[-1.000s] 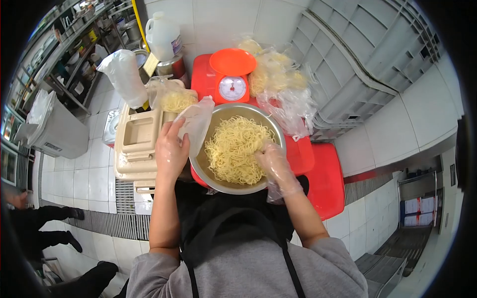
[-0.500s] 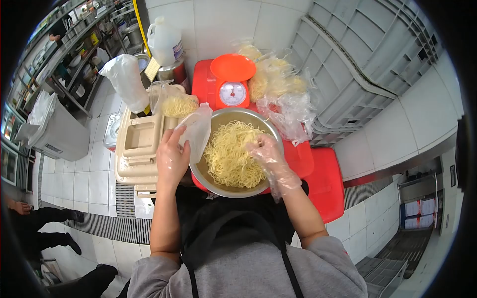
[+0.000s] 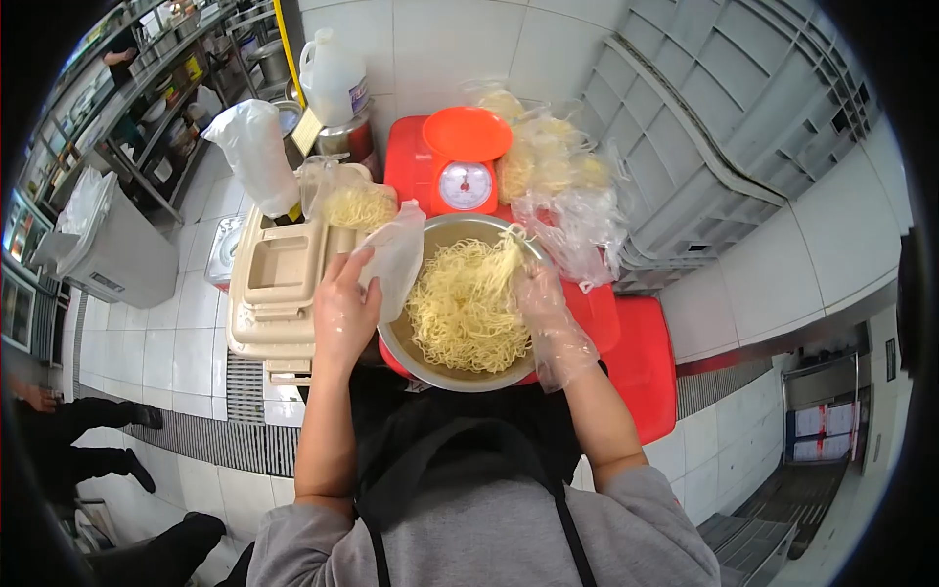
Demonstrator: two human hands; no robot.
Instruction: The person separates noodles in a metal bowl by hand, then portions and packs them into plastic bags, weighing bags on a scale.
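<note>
- Currently the right hand [image 3: 540, 298], in a clear glove, has its fingers closed on a clump of noodles [image 3: 468, 308], with some strands raised just beyond the fingertips.
- The remaining noodles lie in a metal bowl [image 3: 393, 344], to the left of the right fingers and to the right of the left fingers.
- The left hand [image 3: 344, 308] has its thumb spread from the fingers, and its fingertips touch a translucent plastic bag [image 3: 399, 262], which hangs over the bowl's left rim; how firmly they grip it, I cannot tell.
- Beneath the bowl and right of the right fingers is a red desk [image 3: 641, 367].
- Ahead of both hands, beyond the bowl, stands a red scale [image 3: 466, 188] with a round pan [image 3: 468, 132] on top.
- Beyond the right fingers are bagged noodles [image 3: 553, 157] and crumpled clear bags [image 3: 572, 240].
- Left of the left fingers sits a beige container [image 3: 277, 272]; just ahead of those fingers is another bag of noodles [image 3: 359, 205].
- Farther ahead of the left fingers is a white jug [image 3: 331, 83].
</note>
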